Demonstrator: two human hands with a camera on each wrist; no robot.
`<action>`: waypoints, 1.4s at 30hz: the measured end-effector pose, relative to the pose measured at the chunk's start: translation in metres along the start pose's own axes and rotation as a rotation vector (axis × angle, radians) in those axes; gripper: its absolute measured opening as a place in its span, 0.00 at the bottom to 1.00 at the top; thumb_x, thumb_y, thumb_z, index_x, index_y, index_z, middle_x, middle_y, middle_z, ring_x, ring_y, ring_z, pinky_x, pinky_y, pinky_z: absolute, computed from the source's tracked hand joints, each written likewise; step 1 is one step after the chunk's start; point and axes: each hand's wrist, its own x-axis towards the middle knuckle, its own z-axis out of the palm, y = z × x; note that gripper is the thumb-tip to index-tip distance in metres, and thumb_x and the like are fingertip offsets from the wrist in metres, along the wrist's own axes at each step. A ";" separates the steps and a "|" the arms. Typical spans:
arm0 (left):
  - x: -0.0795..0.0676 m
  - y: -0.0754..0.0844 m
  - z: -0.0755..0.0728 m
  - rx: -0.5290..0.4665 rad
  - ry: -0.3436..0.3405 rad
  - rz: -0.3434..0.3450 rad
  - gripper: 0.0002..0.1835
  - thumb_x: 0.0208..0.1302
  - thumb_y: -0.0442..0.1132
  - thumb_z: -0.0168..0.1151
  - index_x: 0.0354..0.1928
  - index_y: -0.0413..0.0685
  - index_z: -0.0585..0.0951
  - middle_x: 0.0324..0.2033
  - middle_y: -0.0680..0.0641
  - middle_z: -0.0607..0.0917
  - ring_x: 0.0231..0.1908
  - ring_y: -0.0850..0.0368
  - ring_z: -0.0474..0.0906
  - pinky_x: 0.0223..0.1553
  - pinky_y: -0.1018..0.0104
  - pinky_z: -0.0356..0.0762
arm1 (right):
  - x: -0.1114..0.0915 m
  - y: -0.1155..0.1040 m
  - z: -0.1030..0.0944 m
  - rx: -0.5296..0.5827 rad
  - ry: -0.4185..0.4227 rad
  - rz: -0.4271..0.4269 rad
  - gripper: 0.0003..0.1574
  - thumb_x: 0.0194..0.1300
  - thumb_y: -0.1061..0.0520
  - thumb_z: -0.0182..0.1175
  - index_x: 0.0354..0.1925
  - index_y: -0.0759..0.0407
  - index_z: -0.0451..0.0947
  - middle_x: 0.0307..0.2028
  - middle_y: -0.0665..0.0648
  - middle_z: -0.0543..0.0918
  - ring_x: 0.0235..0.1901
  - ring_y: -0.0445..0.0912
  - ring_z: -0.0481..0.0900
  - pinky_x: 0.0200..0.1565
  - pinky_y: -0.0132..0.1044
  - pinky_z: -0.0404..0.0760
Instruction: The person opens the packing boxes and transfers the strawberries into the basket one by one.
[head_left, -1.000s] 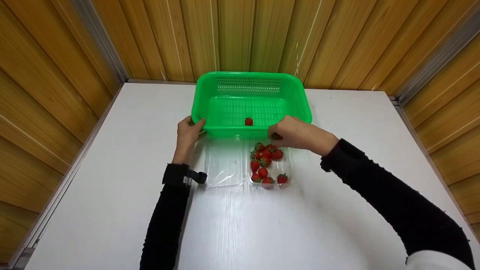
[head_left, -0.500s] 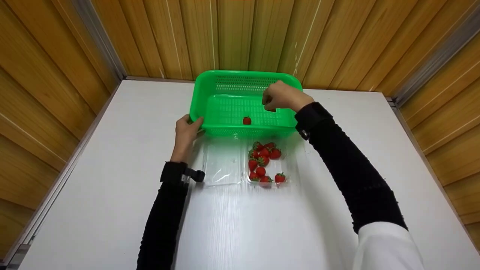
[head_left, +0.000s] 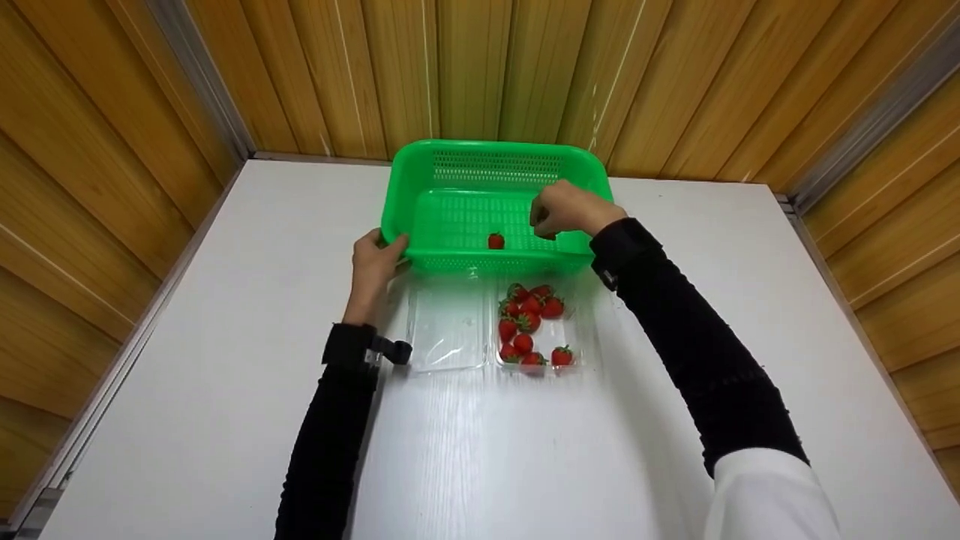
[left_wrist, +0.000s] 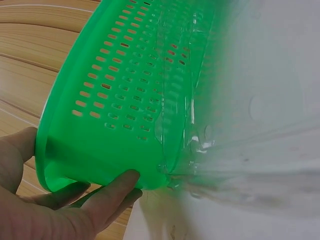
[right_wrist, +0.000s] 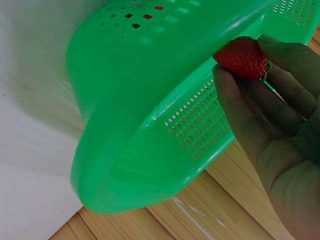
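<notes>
My left hand (head_left: pixel 373 268) grips the front left corner of a green plastic basket (head_left: pixel 480 256), thumb at the rim and fingers against the outside wall, as the left wrist view shows. My right hand (head_left: pixel 570 210) is over the right part of the basket. Between its thumb and fingertips it pinches a red strawberry (right_wrist: pixel 243 58), tip pointing away from the palm. Another strawberry (head_left: pixel 496 241) lies inside the basket near the front wall. In front of the basket, several strawberries (head_left: pixel 528 322) sit in the right half of an opened clear plastic box (head_left: pixel 585 330).
The clear lid (head_left: pixel 448 330) lies flat to the left of the filled half, right at the basket's front. All of this stands on a white table (head_left: pixel 480 450). Wood-patterned panels (head_left: pixel 510 67) rise close behind the basket and on both sides.
My right hand has gone from the back of the clear box up over the basket with a strawberry, then dipped slightly toward the basket's front. The left hand stays at the corner.
</notes>
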 end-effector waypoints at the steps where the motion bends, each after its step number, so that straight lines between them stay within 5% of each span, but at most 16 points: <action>1: 0.000 0.000 0.001 -0.009 -0.001 0.000 0.23 0.74 0.37 0.59 0.63 0.30 0.73 0.55 0.32 0.80 0.53 0.42 0.81 0.56 0.54 0.83 | 0.000 0.000 0.001 0.003 -0.007 0.004 0.12 0.64 0.66 0.63 0.45 0.67 0.87 0.40 0.65 0.89 0.43 0.55 0.85 0.49 0.50 0.85; 11: 0.000 -0.001 0.002 -0.063 -0.013 -0.002 0.24 0.73 0.37 0.59 0.65 0.29 0.72 0.58 0.30 0.78 0.55 0.40 0.80 0.57 0.52 0.82 | -0.005 0.000 -0.002 0.015 -0.022 0.038 0.14 0.69 0.62 0.65 0.50 0.67 0.85 0.48 0.67 0.87 0.43 0.56 0.86 0.48 0.49 0.86; 17: 0.001 -0.001 0.000 0.008 -0.011 0.015 0.23 0.74 0.38 0.59 0.64 0.29 0.72 0.55 0.32 0.79 0.54 0.42 0.81 0.56 0.55 0.83 | -0.013 -0.010 -0.004 -0.046 -0.005 -0.042 0.13 0.67 0.63 0.67 0.49 0.67 0.86 0.47 0.65 0.88 0.49 0.56 0.85 0.52 0.50 0.85; 23: 0.001 -0.002 0.001 0.002 -0.018 0.000 0.25 0.74 0.38 0.59 0.66 0.29 0.71 0.56 0.33 0.79 0.55 0.41 0.81 0.56 0.55 0.83 | -0.039 -0.035 0.000 -0.058 0.053 -0.167 0.11 0.66 0.65 0.68 0.47 0.67 0.86 0.45 0.64 0.88 0.44 0.55 0.87 0.49 0.48 0.86; 28: 0.000 -0.004 0.001 0.006 -0.019 -0.005 0.25 0.74 0.38 0.59 0.66 0.28 0.71 0.56 0.32 0.79 0.56 0.40 0.80 0.56 0.55 0.83 | -0.068 -0.060 0.024 -0.074 0.026 -0.255 0.06 0.64 0.67 0.67 0.41 0.64 0.86 0.36 0.58 0.88 0.35 0.48 0.84 0.40 0.41 0.87; 31: 0.000 -0.004 0.001 -0.007 -0.014 0.007 0.24 0.74 0.38 0.59 0.65 0.28 0.71 0.55 0.33 0.79 0.55 0.40 0.80 0.56 0.54 0.83 | -0.081 -0.069 0.047 -0.108 -0.058 -0.276 0.02 0.63 0.67 0.67 0.35 0.63 0.84 0.27 0.54 0.82 0.28 0.43 0.76 0.31 0.34 0.81; 35: 0.000 -0.005 0.002 -0.025 -0.018 0.016 0.26 0.74 0.38 0.59 0.66 0.27 0.70 0.55 0.32 0.79 0.56 0.39 0.80 0.57 0.54 0.83 | -0.090 -0.074 0.075 -0.146 -0.148 -0.269 0.02 0.62 0.66 0.70 0.35 0.62 0.85 0.27 0.53 0.83 0.29 0.42 0.78 0.32 0.31 0.82; 39: 0.000 -0.006 0.002 -0.040 -0.022 0.007 0.26 0.74 0.38 0.59 0.67 0.28 0.70 0.58 0.29 0.77 0.56 0.39 0.80 0.57 0.54 0.83 | -0.092 -0.075 0.096 -0.157 -0.140 -0.245 0.06 0.62 0.66 0.71 0.39 0.62 0.86 0.32 0.54 0.86 0.34 0.44 0.81 0.36 0.34 0.85; 42: 0.001 -0.005 0.002 -0.041 -0.025 0.000 0.26 0.74 0.38 0.59 0.66 0.28 0.70 0.60 0.28 0.76 0.56 0.39 0.80 0.57 0.53 0.82 | -0.091 -0.074 0.106 -0.170 -0.115 -0.253 0.04 0.61 0.65 0.71 0.35 0.62 0.85 0.26 0.53 0.82 0.29 0.44 0.76 0.30 0.32 0.80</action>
